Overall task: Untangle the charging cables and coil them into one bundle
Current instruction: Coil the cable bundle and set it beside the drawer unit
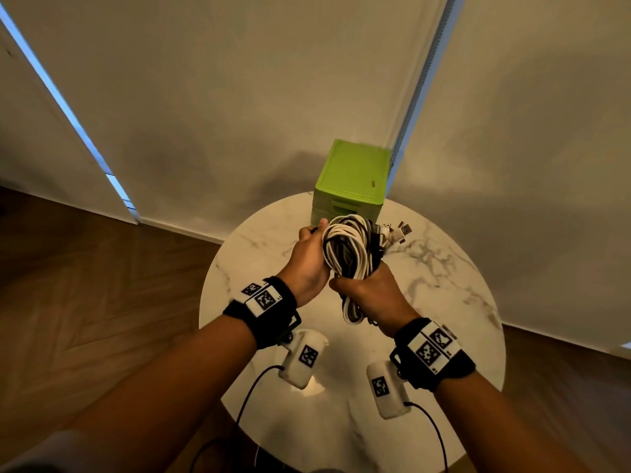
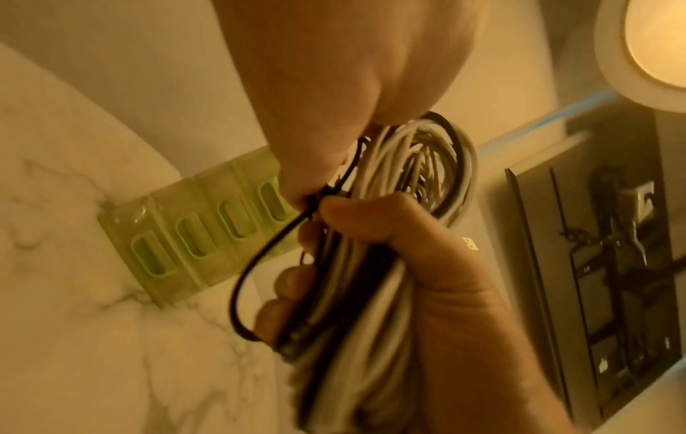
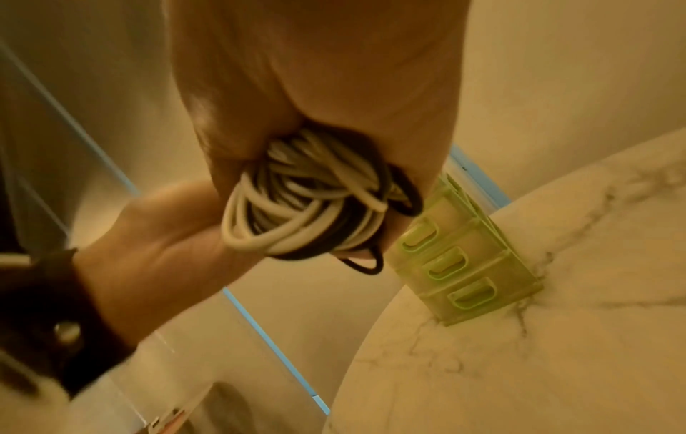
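A coiled bundle of white and black charging cables (image 1: 346, 254) is held upright above the round marble table (image 1: 444, 285). My right hand (image 1: 370, 291) grips the bundle's lower part in its fist, and the loop ends (image 3: 297, 211) stick out below the palm. My left hand (image 1: 312, 249) is at the bundle's upper left side. It pinches a thin black cable (image 2: 241, 293) that loops loose beside the coil (image 2: 415, 176). Several connector ends (image 1: 396, 233) poke out at the bundle's upper right.
A green plastic drawer box (image 1: 351, 179) stands at the table's far edge, just behind the bundle. White blinds hang behind it. Wood floor surrounds the table. Thin black leads trail from the wrist cameras (image 1: 300, 363) across the table's near side.
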The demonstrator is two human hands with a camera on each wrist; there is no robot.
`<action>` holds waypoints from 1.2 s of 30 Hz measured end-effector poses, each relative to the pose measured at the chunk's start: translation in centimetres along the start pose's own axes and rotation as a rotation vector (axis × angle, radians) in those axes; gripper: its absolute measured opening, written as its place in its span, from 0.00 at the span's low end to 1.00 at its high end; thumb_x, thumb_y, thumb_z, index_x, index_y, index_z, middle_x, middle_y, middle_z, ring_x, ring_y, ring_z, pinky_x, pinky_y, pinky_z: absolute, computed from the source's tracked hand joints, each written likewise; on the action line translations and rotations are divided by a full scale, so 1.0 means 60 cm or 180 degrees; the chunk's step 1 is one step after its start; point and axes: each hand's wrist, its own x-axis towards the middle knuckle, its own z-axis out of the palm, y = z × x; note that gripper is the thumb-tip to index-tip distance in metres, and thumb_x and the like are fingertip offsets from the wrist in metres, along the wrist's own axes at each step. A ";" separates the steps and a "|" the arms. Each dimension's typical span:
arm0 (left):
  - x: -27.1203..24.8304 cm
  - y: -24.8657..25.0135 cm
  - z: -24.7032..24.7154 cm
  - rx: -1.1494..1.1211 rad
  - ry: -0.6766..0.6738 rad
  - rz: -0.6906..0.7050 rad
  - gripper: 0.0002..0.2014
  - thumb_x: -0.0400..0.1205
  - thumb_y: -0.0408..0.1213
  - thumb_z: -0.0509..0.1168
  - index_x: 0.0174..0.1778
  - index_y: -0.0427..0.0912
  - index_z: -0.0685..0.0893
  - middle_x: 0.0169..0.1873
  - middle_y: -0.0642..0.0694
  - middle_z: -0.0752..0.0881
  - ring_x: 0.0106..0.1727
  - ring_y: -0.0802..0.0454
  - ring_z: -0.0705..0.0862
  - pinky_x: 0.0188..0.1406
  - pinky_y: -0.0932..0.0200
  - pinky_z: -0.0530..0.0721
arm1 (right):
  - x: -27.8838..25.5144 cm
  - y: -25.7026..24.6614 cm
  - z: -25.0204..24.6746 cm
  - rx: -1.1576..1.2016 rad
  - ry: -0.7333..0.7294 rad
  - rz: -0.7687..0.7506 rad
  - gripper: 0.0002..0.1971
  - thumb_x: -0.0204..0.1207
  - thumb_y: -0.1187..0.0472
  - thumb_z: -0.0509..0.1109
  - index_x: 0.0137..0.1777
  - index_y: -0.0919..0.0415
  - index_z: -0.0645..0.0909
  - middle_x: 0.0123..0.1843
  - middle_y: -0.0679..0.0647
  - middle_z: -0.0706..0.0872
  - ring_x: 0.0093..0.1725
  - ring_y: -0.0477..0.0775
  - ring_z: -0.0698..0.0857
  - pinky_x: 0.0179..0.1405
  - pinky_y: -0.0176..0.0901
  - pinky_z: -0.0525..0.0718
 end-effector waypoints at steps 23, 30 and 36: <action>0.010 0.009 0.025 -0.0096 -0.0414 -0.0234 0.39 0.82 0.68 0.58 0.79 0.41 0.75 0.72 0.36 0.83 0.74 0.40 0.81 0.78 0.40 0.75 | 0.029 0.013 -0.011 0.0258 -0.0446 0.0199 0.13 0.70 0.69 0.78 0.53 0.56 0.90 0.40 0.53 0.92 0.38 0.49 0.88 0.40 0.46 0.86; 0.006 0.022 0.058 -0.0108 -0.0254 0.0019 0.32 0.85 0.64 0.58 0.74 0.41 0.76 0.71 0.36 0.83 0.74 0.40 0.81 0.75 0.40 0.78 | 0.025 0.024 -0.001 0.1354 -0.0422 0.0075 0.11 0.70 0.74 0.72 0.53 0.70 0.85 0.41 0.64 0.89 0.40 0.60 0.87 0.42 0.52 0.86; 0.005 0.026 0.062 -0.0031 -0.0549 -0.0080 0.24 0.90 0.59 0.49 0.57 0.45 0.83 0.45 0.46 0.93 0.52 0.51 0.90 0.55 0.52 0.89 | 0.028 0.016 -0.019 0.1698 -0.0746 0.0413 0.09 0.73 0.75 0.70 0.52 0.75 0.83 0.42 0.72 0.86 0.34 0.59 0.88 0.31 0.45 0.85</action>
